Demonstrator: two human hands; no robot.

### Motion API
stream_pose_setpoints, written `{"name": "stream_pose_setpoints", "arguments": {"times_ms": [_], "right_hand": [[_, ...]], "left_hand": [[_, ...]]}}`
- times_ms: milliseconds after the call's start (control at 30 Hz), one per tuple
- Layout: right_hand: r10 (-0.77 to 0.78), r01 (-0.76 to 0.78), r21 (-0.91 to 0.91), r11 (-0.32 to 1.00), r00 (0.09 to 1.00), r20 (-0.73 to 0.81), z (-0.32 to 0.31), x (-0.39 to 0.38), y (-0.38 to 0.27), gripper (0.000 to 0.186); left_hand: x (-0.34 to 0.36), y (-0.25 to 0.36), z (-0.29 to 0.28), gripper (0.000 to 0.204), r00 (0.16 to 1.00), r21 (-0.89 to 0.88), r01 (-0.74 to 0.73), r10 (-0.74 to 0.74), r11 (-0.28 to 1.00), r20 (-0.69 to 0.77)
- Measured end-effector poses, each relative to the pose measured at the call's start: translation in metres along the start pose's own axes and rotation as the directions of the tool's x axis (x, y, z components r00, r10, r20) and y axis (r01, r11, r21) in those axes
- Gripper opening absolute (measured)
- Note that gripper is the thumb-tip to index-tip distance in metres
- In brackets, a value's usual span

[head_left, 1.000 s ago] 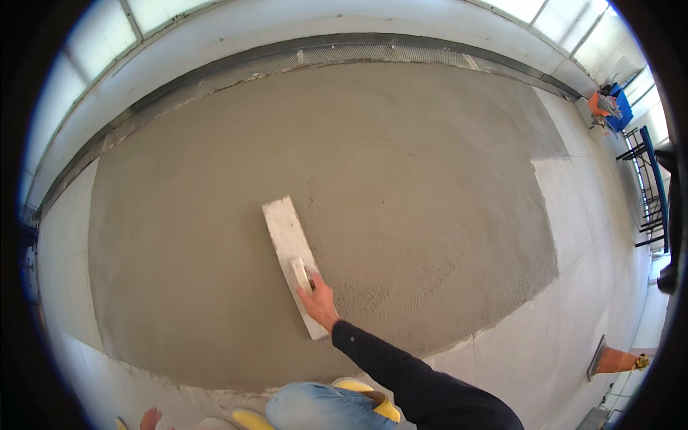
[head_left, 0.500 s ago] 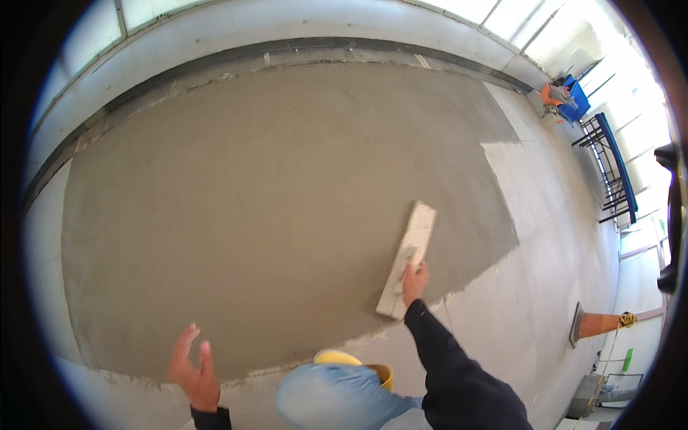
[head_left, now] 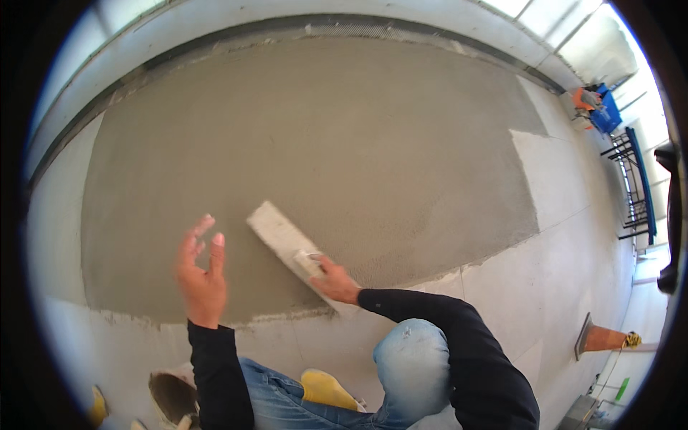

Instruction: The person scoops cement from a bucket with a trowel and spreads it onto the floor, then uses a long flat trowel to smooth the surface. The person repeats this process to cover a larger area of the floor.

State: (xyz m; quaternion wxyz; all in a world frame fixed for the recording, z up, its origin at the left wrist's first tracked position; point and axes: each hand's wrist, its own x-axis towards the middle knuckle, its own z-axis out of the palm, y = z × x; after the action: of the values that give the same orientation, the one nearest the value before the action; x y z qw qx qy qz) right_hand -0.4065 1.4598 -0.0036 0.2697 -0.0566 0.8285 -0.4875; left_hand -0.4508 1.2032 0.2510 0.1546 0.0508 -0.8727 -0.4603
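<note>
- Right hand (head_left: 333, 281), at lower centre of the frame, is closed around the handle of a plastering trowel (head_left: 287, 247); the fingers wrap the grip near the blade's lower-right end.
- Trowel blade is a long, narrow, pale rectangle lying flat against the wet plaster (head_left: 322, 150). Its long axis runs diagonally, with the free end pointing to the upper left of the frame and the held end at the lower right.
- Left hand (head_left: 202, 276), left of the trowel and apart from it, is open with fingers spread and holds nothing; it sits over the lower edge of the plastered area.
- Plaster coat is grey-brown, matte and finely grained, filling the centre of the frame. Its lower and right borders are ragged against the smooth, pale bare surface (head_left: 559, 287).
- Both forearms wear dark sleeves; a knee in blue denim (head_left: 412, 365) sits at the bottom centre, with a yellow object (head_left: 326, 388) just beside it.
- Second trowel with an orange handle (head_left: 598, 337) lies at the lower right, well apart from the hands.
- Blue and orange items (head_left: 595, 107) sit at the upper right, beside a dark metal frame (head_left: 634, 186).
</note>
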Motion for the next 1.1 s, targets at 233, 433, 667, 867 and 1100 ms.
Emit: {"name": "stream_pose_setpoints", "arguments": {"times_ms": [233,433,667,867,1100], "right_hand": [[-0.194,0.177,-0.138,0.975,0.974,-0.120,0.038,0.007,0.022,0.065],[-0.132,-0.037,-0.277,0.960,0.813,-0.567,-0.111,-0.018,0.138,0.065],[0.103,0.062,0.151,0.987,0.486,-0.868,-0.302,-0.111,0.326,0.057],[0.313,-0.164,0.267,0.950,0.538,-0.783,-0.363,-0.148,0.338,0.042],[-0.461,-0.449,-0.816,0.364,0.675,-0.577,-0.300,-0.001,0.188,0.037]], "left_hand": [[-0.052,0.080,-0.030,0.034,0.982,0.125,-0.088,0.107,0.988,-0.159],[-0.101,0.046,-0.086,0.037,0.872,0.177,0.057,0.038,0.983,-0.488],[-0.259,-0.094,-0.203,0.039,0.636,0.354,0.541,-0.096,0.763,-0.765],[-0.471,-0.202,-0.237,0.074,-0.250,-0.365,0.668,-0.266,0.649,-0.931],[-0.485,-0.260,-0.238,0.065,0.030,-0.895,0.056,-0.897,0.442,-0.441]]}}
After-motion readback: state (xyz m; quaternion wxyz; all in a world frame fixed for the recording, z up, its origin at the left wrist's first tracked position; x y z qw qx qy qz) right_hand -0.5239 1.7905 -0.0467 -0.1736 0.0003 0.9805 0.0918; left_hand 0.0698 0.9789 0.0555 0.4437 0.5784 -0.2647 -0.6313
